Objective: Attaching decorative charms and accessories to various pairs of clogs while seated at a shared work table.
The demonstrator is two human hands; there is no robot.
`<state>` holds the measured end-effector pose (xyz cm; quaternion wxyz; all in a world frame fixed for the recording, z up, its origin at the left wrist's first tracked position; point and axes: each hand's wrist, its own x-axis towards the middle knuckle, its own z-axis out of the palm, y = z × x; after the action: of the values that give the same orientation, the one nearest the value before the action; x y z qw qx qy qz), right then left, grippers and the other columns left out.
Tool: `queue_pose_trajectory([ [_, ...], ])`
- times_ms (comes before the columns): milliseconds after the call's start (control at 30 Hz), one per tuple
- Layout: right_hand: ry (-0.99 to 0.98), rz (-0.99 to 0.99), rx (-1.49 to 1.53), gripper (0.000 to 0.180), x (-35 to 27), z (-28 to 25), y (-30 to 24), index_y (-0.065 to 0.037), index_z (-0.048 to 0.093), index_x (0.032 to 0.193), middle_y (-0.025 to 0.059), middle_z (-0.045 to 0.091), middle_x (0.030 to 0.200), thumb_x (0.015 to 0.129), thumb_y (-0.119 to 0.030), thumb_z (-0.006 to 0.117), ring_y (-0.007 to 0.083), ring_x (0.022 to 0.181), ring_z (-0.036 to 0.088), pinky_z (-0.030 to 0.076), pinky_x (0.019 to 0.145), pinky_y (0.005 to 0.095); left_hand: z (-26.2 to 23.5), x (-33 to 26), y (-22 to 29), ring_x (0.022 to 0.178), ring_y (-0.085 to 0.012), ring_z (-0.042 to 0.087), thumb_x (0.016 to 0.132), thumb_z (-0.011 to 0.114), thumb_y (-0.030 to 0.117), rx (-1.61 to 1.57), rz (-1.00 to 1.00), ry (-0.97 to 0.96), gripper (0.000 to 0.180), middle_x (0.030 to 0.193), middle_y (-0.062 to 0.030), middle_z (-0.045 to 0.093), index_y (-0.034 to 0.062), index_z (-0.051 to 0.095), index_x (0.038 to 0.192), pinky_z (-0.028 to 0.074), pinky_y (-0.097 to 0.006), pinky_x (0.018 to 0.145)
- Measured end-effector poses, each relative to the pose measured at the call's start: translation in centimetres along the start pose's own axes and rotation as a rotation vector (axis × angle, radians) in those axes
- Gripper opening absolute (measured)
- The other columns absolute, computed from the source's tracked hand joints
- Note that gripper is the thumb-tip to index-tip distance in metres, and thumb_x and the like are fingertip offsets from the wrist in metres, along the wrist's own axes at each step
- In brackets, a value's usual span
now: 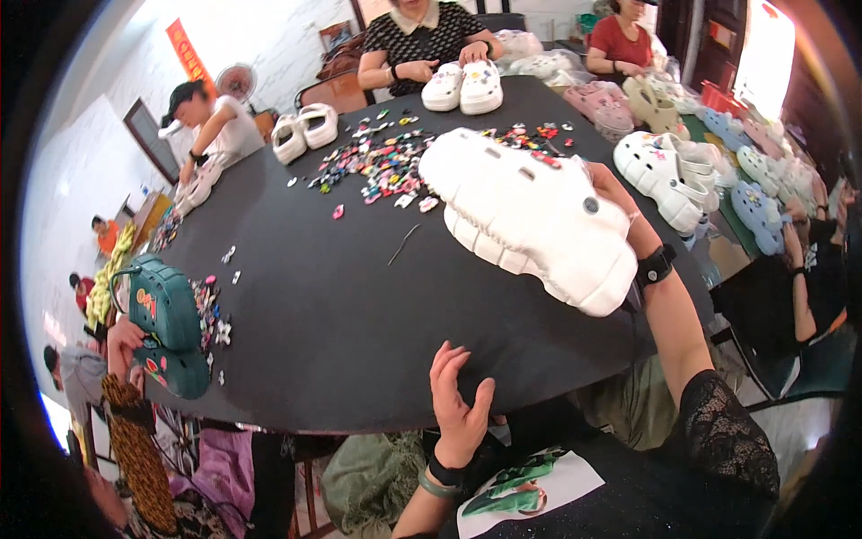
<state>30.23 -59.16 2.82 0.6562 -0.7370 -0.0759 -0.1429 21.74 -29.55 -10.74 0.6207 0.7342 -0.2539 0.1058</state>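
Observation:
My right hand (636, 225) grips a pair of white foam clogs (530, 211) by the heel end, raised over the black table (332, 350). The clogs lie sideways, one overlapping the other, and their plain vented uppers bear a dark strap rivet. Part of that hand is hidden behind the shoes. At the table's near edge my left hand (460, 409) is held up with fingers apart, touching nothing. Beyond the clogs spreads a heap of small colourful shoe charms (382, 166).
A thin dark strand (404, 244) lies mid-table. Co-workers around it handle decorated white clogs (480, 88) and dark green clogs (166, 305). White clogs (305, 132) stand at the far left, charm-decorated ones (660, 180) at right. More charms (208, 314) lie left.

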Motion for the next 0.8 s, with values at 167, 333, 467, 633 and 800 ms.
queue_pose_trajectory([
  [167,0.139,-0.043,0.081,0.025,-1.9,-3.0,-0.5,0.0,0.059,0.111,0.0071,0.064,0.104,0.088,-0.01,0.058,0.0105,0.093,0.06,0.049,0.082,0.0274,1.2,0.3,0.9,0.121,-0.0355,0.045,0.078,0.067,0.006,0.027,0.015,0.098,0.033,0.114,-0.014,0.055,-0.0005,0.055,0.108,0.037,-0.044,0.099],
  [333,0.242,-0.068,0.215,0.027,-1.3,-3.9,0.0,0.0,0.057,0.114,0.0073,0.063,0.107,0.089,-0.01,0.058,0.011,0.095,0.059,0.049,0.083,0.0274,1.2,0.5,1.5,0.121,-0.0344,0.046,0.083,0.065,0.011,0.172,0.062,-0.008,0.026,0.111,-0.0139,0.057,-0.0004,0.057,0.105,0.037,-0.046,0.099],
  [467,0.311,-0.082,0.318,0.028,-3.1,-6.0,0.9,0.0,0.055,0.116,0.0074,0.062,0.109,0.089,-0.01,0.057,0.0113,0.097,0.058,0.049,0.084,0.0273,2.1,0.8,1.9,0.111,-0.0347,0.051,0.074,0.07,0.006,0.28,0.116,-0.027,0.028,0.105,-0.0125,0.059,0.0009,0.059,0.099,0.042,-0.043,0.093],
  [633,0.358,-0.098,0.464,0.03,-3.2,-6.8,2.5,0.0,0.053,0.118,0.0075,0.06,0.112,0.09,-0.01,0.056,0.0118,0.098,0.058,0.048,0.086,0.0273,2.8,1.0,1.9,0.107,-0.0346,0.054,0.073,0.073,0.008,0.414,0.129,-0.065,0.027,0.099,-0.0109,0.061,0.0025,0.061,0.097,0.043,-0.042,0.09],
  [800,0.372,-0.118,0.611,0.032,-3.7,-7.3,3.6,0.0,0.05,0.121,0.0077,0.059,0.115,0.09,-0.009,0.055,0.0123,0.1,0.057,0.048,0.087,0.0272,3.7,1.2,2.5,0.105,-0.0323,0.055,0.074,0.074,0.013,0.556,0.139,-0.117,0.027,0.097,-0.0087,0.062,0.0045,0.062,0.096,0.043,-0.041,0.089],
])
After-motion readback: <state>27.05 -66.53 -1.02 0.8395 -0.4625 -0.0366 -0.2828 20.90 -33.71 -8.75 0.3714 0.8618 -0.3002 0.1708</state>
